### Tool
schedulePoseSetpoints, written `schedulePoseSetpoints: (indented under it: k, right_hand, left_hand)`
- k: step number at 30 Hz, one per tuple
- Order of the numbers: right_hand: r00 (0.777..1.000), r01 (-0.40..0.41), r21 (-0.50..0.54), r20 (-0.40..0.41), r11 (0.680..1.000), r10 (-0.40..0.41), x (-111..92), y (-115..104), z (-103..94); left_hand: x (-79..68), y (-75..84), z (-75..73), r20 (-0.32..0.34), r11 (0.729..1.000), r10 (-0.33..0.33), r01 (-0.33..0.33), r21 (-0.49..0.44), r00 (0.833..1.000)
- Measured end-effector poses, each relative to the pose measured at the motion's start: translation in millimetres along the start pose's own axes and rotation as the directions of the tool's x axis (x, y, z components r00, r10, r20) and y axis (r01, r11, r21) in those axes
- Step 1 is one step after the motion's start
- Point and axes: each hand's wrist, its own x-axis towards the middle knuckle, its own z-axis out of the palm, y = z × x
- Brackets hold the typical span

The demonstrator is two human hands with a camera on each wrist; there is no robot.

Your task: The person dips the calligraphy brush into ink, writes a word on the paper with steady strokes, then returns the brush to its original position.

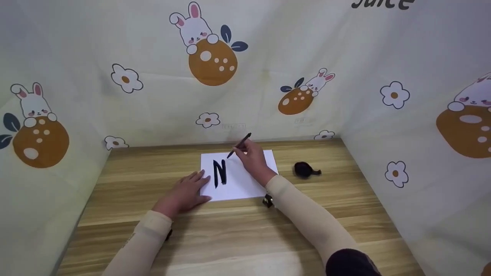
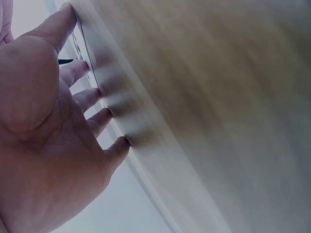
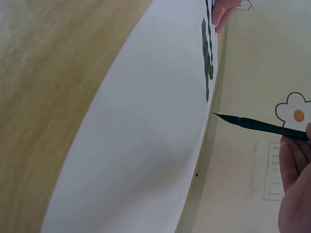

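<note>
A white sheet of paper [image 1: 245,188] lies on the table with a thick black letter N [image 1: 219,172] on its left part. My right hand [image 1: 251,157] pinches a slim black brush [image 1: 241,144] near the paper's top edge. In the right wrist view, the pointed tip of the brush [image 3: 252,124] appears slightly apart from the sheet, just beyond the strokes. My left hand [image 1: 184,193] rests at the paper's left edge, fingers spread, fingertips and thumb on the sheet. The left wrist view shows the left palm [image 2: 48,145] and fingertips touching down.
To the right of the paper sits a small round black dish [image 1: 303,169] with a short handle. The wooden table [image 1: 230,237] is bordered by pale curtains [image 1: 153,107] printed with rabbits and flowers at the back and both sides.
</note>
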Motion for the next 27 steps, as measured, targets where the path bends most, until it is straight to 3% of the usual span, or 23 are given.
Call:
schedulePoseSetpoints:
  k: [6,13,27]
  right_hand:
    - [1.0,0.015,0.0,0.002,1.0,-0.015,-2.5,-1.3,0.3]
    - [1.0,-0.001,-0.025,-0.008,1.0,0.001,-4.8,-0.8,4.5]
    - [1.0,0.015,-0.019,0.004,1.0,-0.015,-4.9,0.1,9.1]
  left_hand:
    - [-0.2,-0.3,0.4,-0.001,1.0,-0.004,0.004,0.003,1.0]
    - [1.4,-2.3,2.2,-0.021,0.999,0.035,-0.035,0.017,0.999]
    - [-0.2,-2.5,-0.4,-0.015,0.999,0.032,-0.032,0.005,0.999]
